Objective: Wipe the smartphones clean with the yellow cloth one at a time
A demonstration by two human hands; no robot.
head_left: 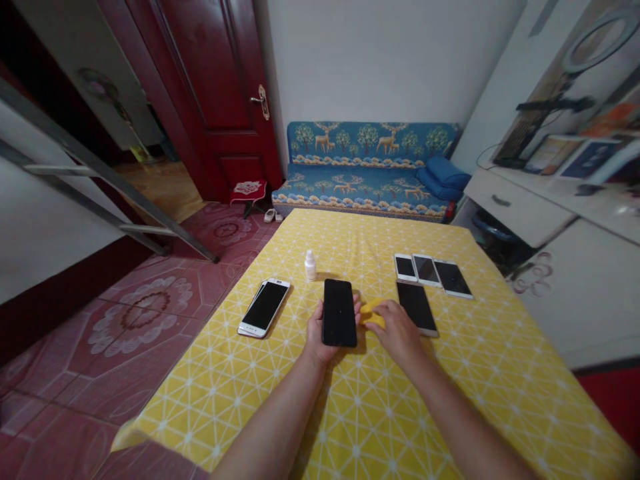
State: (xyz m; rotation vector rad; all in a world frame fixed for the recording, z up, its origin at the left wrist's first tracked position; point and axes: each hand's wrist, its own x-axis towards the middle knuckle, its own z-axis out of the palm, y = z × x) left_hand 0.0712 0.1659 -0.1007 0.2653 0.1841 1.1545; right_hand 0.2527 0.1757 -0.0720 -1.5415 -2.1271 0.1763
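A black smartphone [339,313] lies across the palm of my left hand [317,333], its dark screen facing up and my fingers curled around its right edge. Just right of it, my right hand [397,331] pinches a small yellow cloth [373,313]; the cloth is apart from the screen or only near its edge. Beyond the phone stands a small white bottle [311,266], upright. On the left, a white-framed smartphone [265,307] rests on top of another one. A dark-screened smartphone [417,307] lies beside my right hand.
Three more smartphones lie in a row at the right, one of them a white smartphone [453,278]. All rest on a table with a yellow patterned tablecloth [240,393]. Behind it is a blue sofa [350,190]; a white cabinet [575,287] stands at the right, a ladder [115,177] at the left.
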